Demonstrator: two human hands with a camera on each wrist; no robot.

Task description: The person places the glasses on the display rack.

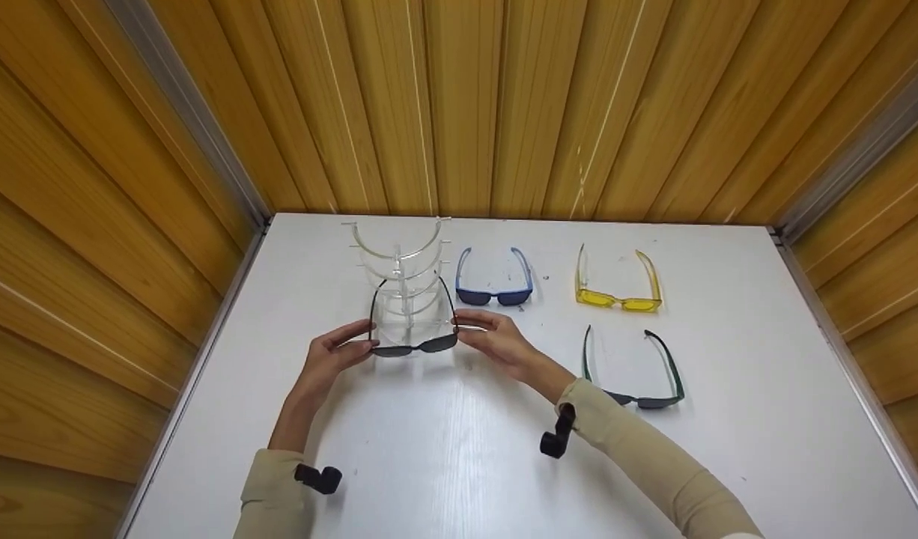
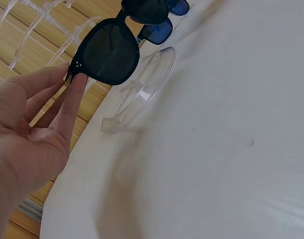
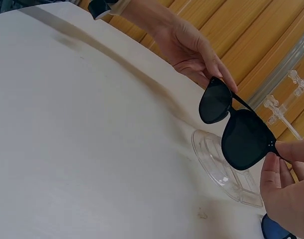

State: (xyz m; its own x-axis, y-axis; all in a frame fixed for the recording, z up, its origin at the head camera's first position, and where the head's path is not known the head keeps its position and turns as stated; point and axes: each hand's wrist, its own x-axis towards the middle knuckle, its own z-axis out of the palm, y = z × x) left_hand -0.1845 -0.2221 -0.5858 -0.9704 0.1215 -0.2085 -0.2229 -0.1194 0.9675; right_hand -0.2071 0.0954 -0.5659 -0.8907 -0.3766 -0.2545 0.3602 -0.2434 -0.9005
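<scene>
Black sunglasses (image 1: 394, 350) are held up at the front of a clear plastic glasses stand (image 1: 399, 262), lenses toward the person and temples pointing back around it. My left hand (image 1: 334, 355) pinches the left hinge corner between thumb and fingers. At the opposite corner, my right hand (image 1: 502, 343) grips the frame the same way. In the left wrist view the dark lens (image 2: 111, 52) hangs above the stand's clear base (image 2: 144, 94). The right wrist view shows both lenses, with the base (image 3: 219, 167) below and behind them.
Blue sunglasses (image 1: 494, 297) lie just right of the stand. Yellow glasses (image 1: 618, 301) are farther right, and green-framed sunglasses (image 1: 657, 403) lie in front of those, partly behind the right forearm. Wood-patterned walls (image 1: 466, 112) enclose the white table (image 1: 444, 464).
</scene>
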